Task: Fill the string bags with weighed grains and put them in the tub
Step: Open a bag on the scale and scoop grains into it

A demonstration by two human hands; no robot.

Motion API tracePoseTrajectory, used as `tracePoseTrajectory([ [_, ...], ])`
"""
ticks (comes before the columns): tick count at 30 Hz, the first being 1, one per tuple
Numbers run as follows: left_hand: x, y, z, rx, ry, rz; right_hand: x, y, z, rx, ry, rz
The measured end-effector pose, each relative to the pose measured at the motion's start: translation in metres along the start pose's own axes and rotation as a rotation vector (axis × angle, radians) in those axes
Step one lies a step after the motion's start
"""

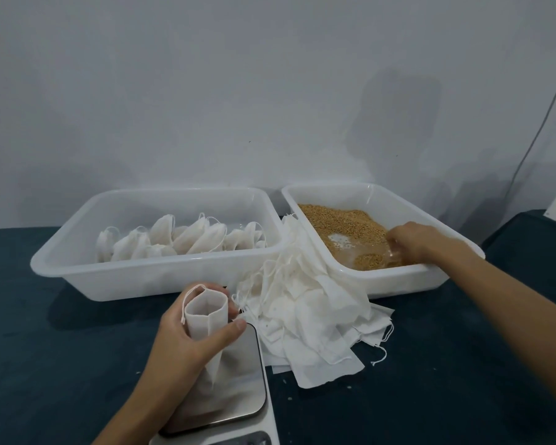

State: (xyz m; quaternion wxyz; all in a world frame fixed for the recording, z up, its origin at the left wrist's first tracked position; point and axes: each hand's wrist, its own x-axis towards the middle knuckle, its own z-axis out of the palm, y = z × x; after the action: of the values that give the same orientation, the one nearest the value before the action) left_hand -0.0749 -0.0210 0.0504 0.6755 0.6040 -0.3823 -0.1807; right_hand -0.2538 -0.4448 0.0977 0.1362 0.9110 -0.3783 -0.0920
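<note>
My left hand (187, 342) grips an empty white string bag (206, 319) with its mouth held open, upright over the steel plate of a scale (238, 390). My right hand (421, 240) reaches into the right tub (408, 277), which holds brown grains (341, 220). Its fingers curl round a clear scoop or cup (379, 256) dug into the grains. The left tub (161, 277) holds several filled white bags (180, 240) standing in a row.
A heap of empty white string bags (315, 313) lies between the tubs and the scale on the dark blue table (463, 364). A few stray grains dot the table near the scale. A grey wall stands behind.
</note>
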Motion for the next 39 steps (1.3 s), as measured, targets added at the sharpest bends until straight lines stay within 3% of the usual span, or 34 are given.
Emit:
tracePoseTrajectory([
  [8, 0.000, -0.003, 0.000, -0.002, -0.001, -0.002, -0.005, -0.003, -0.012, 0.091, -0.089, -0.191],
  [21, 0.001, -0.006, -0.001, -0.013, -0.016, 0.017, -0.039, 0.016, -0.039, 0.444, 0.035, -0.137],
  [32, 0.001, -0.008, 0.001, -0.006, -0.001, 0.007, -0.089, -0.078, -0.095, 0.626, 0.126, -0.486],
  [39, 0.000, -0.008, -0.002, -0.016, -0.007, -0.038, -0.100, -0.115, -0.118, 0.515, 0.249, -0.619],
])
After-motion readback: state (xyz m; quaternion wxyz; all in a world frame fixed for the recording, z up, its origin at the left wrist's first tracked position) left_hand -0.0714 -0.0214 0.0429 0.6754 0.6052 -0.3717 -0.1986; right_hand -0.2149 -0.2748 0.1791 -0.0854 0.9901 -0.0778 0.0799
